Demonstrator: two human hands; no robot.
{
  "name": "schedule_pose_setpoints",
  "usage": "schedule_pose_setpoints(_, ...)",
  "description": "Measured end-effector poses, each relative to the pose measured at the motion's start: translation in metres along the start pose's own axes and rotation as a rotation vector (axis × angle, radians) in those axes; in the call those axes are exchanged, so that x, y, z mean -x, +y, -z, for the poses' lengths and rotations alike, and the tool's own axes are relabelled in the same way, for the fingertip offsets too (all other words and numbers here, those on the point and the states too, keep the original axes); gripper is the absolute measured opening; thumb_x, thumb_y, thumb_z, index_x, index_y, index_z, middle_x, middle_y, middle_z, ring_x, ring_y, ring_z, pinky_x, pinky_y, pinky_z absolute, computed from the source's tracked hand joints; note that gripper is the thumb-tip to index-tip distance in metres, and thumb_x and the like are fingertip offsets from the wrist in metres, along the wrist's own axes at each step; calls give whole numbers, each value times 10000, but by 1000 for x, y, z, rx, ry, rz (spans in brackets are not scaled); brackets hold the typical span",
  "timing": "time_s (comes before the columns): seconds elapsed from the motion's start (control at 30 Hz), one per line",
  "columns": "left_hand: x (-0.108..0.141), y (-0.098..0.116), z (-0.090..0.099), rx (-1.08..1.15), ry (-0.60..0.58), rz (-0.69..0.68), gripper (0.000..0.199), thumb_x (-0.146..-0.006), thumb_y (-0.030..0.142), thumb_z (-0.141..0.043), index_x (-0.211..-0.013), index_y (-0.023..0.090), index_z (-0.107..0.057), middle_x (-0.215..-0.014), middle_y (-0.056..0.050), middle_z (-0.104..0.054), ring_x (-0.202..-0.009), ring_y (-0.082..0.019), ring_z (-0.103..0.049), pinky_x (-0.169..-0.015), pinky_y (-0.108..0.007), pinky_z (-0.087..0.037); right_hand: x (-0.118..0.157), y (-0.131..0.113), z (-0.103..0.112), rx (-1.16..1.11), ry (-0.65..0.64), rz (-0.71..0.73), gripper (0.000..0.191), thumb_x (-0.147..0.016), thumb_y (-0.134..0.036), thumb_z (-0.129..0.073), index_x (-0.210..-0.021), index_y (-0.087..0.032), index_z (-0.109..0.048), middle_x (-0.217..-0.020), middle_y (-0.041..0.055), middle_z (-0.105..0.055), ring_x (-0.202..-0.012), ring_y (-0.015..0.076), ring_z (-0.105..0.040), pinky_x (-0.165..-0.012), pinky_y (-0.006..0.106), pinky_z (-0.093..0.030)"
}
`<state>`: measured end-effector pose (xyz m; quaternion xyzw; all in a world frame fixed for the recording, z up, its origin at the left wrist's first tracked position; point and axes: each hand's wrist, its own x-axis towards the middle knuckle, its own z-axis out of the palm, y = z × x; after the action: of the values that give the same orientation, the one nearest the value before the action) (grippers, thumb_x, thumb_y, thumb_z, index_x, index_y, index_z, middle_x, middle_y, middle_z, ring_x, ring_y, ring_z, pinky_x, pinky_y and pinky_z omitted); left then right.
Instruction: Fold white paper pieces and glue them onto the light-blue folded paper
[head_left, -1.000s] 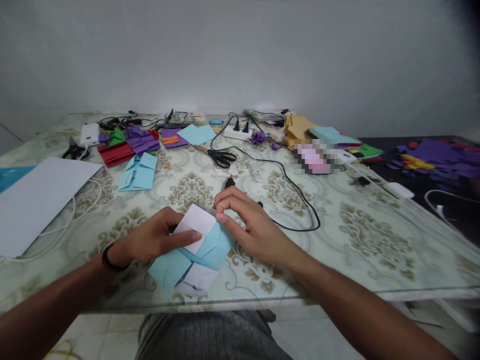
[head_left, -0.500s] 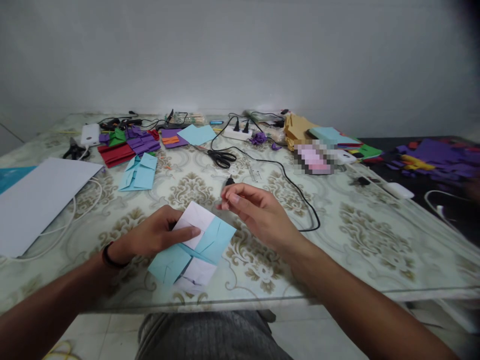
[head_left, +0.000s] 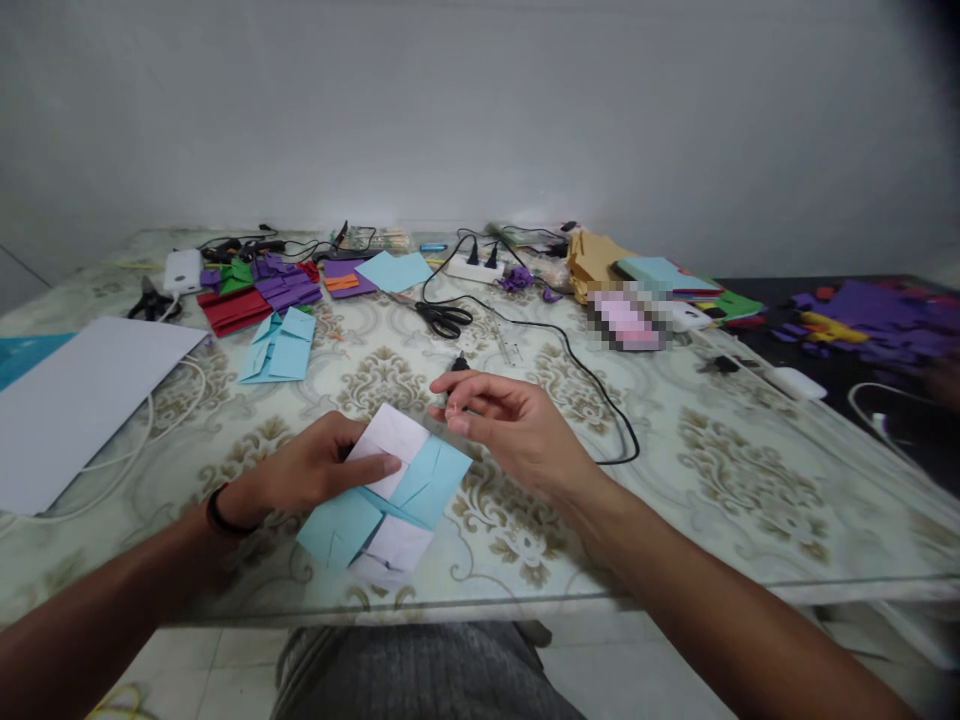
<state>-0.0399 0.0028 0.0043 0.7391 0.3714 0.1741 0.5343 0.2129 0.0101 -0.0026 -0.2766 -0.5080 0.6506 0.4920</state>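
My left hand is closed on a folded paper piece made of light blue and white squares, its thumb pressed on the upper white square. The piece is tilted over the front part of the table. To its right, my right hand hovers apart from the paper. Its thumb and fingertips are drawn close together, and a tiny pale bit seems to be between them, too small to name. Just behind these fingers a black tool with a pointed metal tip lies partly hidden, a black cord running near it.
Black scissors, a light blue folded paper and a white power strip lie farther back. White sheets are at left. A pixelated pink item and stacked coloured papers stand at right. The patterned tablecloth ends near my lap.
My right hand has shifted slightly, its index finger now straighter and its thumb lower. My left hand and the folded paper piece have stayed in place.
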Motion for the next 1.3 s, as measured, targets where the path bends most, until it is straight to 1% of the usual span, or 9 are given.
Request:
schedule_pose_setpoints(0.17,1,-1,0,7,-2,15,413,-989,471,-594,-792,116,-668,-668,1,-588,-575,-103,-493,-490,-187,-385,-1,2,1,-21,23,8,118,-761,-224,-901,-803,-224,-790,-1146,31,-744,-884,146,-741,-953,359,-581)
schedule_pose_setpoints(0.37,1,-1,-1,-4,10,12,414,-984,461,-604,-750,121,-644,-642,17,-546,-562,-89,-452,-484,-180,-355,-2,0,-1,-60,29,26,103,-770,-251,-898,-785,-235,-797,-1079,18,-750,-874,142,-733,-933,343,-584)
schedule_pose_setpoints(0.5,1,1,-2,23,4,13,401,-988,455,-599,-759,129,-647,-653,15,-557,-572,-95,-462,-493,-183,-373,-2,-2,-2,-73,54,2,129,-748,-285,-913,-767,-231,-797,-1055,19,-747,-875,150,-721,-941,347,-578)
schedule_pose_setpoints(0.67,1,2,-1,29,-1,14,399,-986,452,-602,-757,129,-648,-654,15,-558,-571,-97,-458,-500,-189,-374,-3,-1,-1,-85,46,35,117,-756,-293,-912,-789,-242,-811,-1033,22,-731,-904,151,-690,-959,356,-568)
schedule_pose_setpoints(0.87,3,2,-2,27,0,12,418,-990,457,-601,-759,114,-665,-645,10,-548,-576,-97,-458,-503,-193,-367,-3,-1,-1,-77,52,41,132,-766,-325,-907,-809,-242,-815,-1017,20,-712,-872,140,-648,-885,318,-540)
schedule_pose_setpoints(0.97,3,1,-2,57,7,-6,391,-989,440,-610,-779,117,-675,-663,8,-564,-584,-96,-469,-509,-190,-380,-3,0,1,-51,54,42,170,-778,-358,-900,-839,-240,-794,-908,4,-701,-808,137,-612,-815,298,-504)
schedule_pose_setpoints(1.1,4,1,-2,97,10,-37,336,-983,404,-628,-802,126,-680,-670,15,-569,-577,-92,-464,-504,-187,-387,-2,3,4,25,47,66,223,-848,-422,-839,-860,-224,-739,-766,-16,-618,-773,151,-567,-778,300,-455)
schedule_pose_setpoints(1.2,4,3,-3,97,13,-82,324,-971,368,-648,-744,137,-649,-627,38,-508,-557,-82,-412,-495,-185,-360,0,4,4,68,-7,106,233,-962,-415,-716,-841,-221,-670,-737,-19,-562,-760,160,-528,-786,319,-433)
schedule_pose_setpoints(1.3,6,6,-4,100,27,-128,326,-963,345,-666,-710,142,-632,-619,45,-473,-563,-79,-387,-504,-186,-344,2,1,3,135,-48,142,298,-1026,-413,-615,-797,-222,-609,-732,-17,-531,-729,161,-488,-781,334,-427)
